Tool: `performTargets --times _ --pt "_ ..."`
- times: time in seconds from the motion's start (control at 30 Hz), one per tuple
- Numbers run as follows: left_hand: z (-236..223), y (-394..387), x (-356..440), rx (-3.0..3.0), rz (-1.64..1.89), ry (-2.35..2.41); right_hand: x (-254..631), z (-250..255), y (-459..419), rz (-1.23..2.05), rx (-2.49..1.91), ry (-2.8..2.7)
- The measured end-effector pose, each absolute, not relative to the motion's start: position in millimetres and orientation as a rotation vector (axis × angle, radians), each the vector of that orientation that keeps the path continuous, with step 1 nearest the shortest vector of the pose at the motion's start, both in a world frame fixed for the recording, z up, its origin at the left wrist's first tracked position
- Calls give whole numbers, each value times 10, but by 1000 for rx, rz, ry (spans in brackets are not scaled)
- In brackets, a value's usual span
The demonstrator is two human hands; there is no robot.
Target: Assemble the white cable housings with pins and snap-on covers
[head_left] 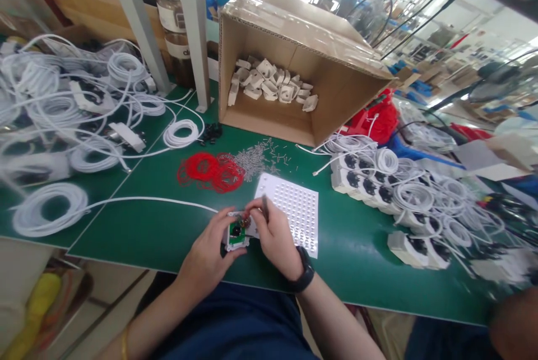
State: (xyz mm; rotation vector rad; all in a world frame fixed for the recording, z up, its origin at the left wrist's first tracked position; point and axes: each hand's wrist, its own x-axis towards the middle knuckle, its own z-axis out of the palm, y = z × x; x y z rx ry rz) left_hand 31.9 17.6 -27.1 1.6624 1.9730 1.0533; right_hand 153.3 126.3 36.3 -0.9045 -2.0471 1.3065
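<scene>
My left hand (pixel 210 250) grips a small white socket housing with a green circuit board (pixel 236 232) at the near edge of the green table (pixel 138 231). A white cable (pixel 138 200) runs from the housing to the left. My right hand (pixel 273 234), with a black watch on its wrist, is closed over the top of the housing, its fingers pinched at the red wires there. Right behind my hands lies a white perforated tray (pixel 294 208).
An open cardboard box (pixel 294 63) lying on its side holds white plastic parts. Red rings (pixel 210 172) and small metal screws (pixel 254 158) lie in front of it. Coiled white cables (pixel 63 107) fill the left; finished sockets with cables (pixel 403 192) pile up on the right.
</scene>
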Motion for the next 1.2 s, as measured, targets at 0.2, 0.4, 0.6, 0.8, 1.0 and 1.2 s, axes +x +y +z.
performTargets --times 0.2,0.4,0.6,0.8,1.0,1.2 --pt "-243 202 307 1649 1021 1940 1799 219 1215 1323 -1049 -1881" --pt "-221 218 294 1618 1064 1922 1818 362 1009 1403 -888 -1991" --pt "-237 231 299 1519 1083 1956 1660 237 973 1077 -845 -2220" --pt "-238 230 292 1574 1101 1907 1678 255 1088 753 -747 -2641" --pt "-207 215 271 1600 1176 1801 1584 569 1117 197 -559 -3112" --pt "-219 209 288 1570 1220 1820 1570 482 1092 264 -609 -3039"
